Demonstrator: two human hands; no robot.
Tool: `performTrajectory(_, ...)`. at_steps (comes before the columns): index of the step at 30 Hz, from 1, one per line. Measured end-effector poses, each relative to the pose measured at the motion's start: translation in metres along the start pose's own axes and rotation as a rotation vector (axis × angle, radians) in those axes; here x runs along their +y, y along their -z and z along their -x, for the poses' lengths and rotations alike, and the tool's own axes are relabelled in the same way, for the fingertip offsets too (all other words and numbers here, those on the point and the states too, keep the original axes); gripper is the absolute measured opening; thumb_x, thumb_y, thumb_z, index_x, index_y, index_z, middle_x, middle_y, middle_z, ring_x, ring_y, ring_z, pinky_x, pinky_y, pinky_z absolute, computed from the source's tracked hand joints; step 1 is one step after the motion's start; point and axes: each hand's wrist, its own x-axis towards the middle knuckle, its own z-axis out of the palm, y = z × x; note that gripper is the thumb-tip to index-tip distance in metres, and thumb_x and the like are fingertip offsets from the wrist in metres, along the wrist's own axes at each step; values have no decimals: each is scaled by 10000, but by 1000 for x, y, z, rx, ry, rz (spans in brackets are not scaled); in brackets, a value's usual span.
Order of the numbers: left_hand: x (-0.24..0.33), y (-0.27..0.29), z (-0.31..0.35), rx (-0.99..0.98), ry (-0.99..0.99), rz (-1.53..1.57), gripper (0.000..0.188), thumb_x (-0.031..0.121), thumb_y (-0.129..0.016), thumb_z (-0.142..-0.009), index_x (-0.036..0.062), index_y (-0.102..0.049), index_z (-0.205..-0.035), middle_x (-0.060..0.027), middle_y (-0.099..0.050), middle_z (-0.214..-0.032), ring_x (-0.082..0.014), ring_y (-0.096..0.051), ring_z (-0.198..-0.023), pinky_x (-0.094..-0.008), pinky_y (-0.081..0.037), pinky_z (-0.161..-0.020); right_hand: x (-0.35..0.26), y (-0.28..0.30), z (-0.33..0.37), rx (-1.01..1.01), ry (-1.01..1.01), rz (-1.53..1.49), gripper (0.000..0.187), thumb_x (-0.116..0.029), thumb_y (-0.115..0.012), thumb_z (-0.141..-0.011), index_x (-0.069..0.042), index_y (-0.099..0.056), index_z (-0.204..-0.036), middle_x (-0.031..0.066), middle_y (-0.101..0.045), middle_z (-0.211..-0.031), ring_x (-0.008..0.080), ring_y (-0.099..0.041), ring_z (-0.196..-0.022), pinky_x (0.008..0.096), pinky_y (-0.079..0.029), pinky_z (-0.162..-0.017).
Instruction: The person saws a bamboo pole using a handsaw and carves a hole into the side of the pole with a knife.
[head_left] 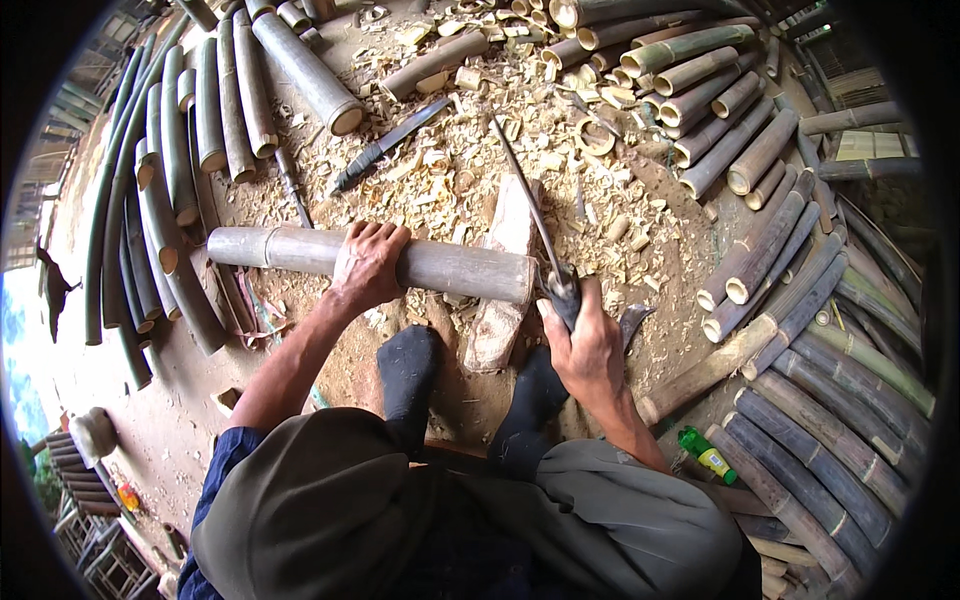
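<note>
My left hand [368,262] grips the top of a grey bamboo pole [450,268] that lies crosswise in front of me. The pole's right end rests on a pale wooden chopping block [505,285]. My right hand [590,345] is shut on the dark handle of a long thin-bladed knife [528,200]. The blade points up and away, just past the pole's cut right end. My two feet in dark socks [410,370] sit below the pole, on either side of the block.
Cut bamboo sections lie stacked at right [760,230] and upper left [230,100]. Pale chips and shavings [450,170] cover the ground ahead. A second dark blade [390,143] lies among the chips. A green bottle [707,454] rests at lower right.
</note>
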Motion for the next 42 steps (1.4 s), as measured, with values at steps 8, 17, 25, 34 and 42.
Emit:
performTrajectory(8,-3,-9,6,14,-18,-41,462,164,-806,-666,92,-597,-1072,-121,-650,-1025,-330,-642,-1057,-474,-454,-1000,59,-13,4,-298,-277,236,431,-379,-608,-1027,29,-499,-1115,318,-686,-851,522,-693,-810,583,-549,-759)
performTrajectory(17,6,-13,5,174,-48,-34,562,191,-859,-651,103,-604,-1145,-110,-655,-1089,-318,-626,-1111,-484,-437,-1038,31,-16,1,-273,-337,100,276,-218,-621,-1031,-2,-499,-1151,238,-698,-796,403,-716,-656,466,-586,-590)
performTrajectory(25,0,-16,12,197,-34,-74,611,211,-861,-628,72,-603,-1164,-121,-661,-1130,-327,-636,-1102,-492,-449,-1010,-14,14,-6,-86,-82,-41,309,-202,-676,-998,6,-512,-1159,242,-678,-758,409,-714,-645,486,-556,-557)
performTrajectory(34,2,-21,11,197,-51,-78,646,209,-873,-607,77,-608,-1182,-124,-665,-1137,-332,-635,-1109,-496,-445,-1018,14,-8,8,-260,-282,193,394,-289,-631,-1030,27,-489,-1217,306,-690,-852,511,-701,-816,555,-556,-702)
performTrajectory(42,1,-25,10,203,-57,-105,606,227,-855,-636,86,-610,-1173,-120,-662,-1117,-319,-637,-1086,-488,-449,-998,36,-21,2,-293,-340,155,309,-209,-614,-1040,39,-526,-1203,145,-679,-750,277,-698,-589,417,-555,-508)
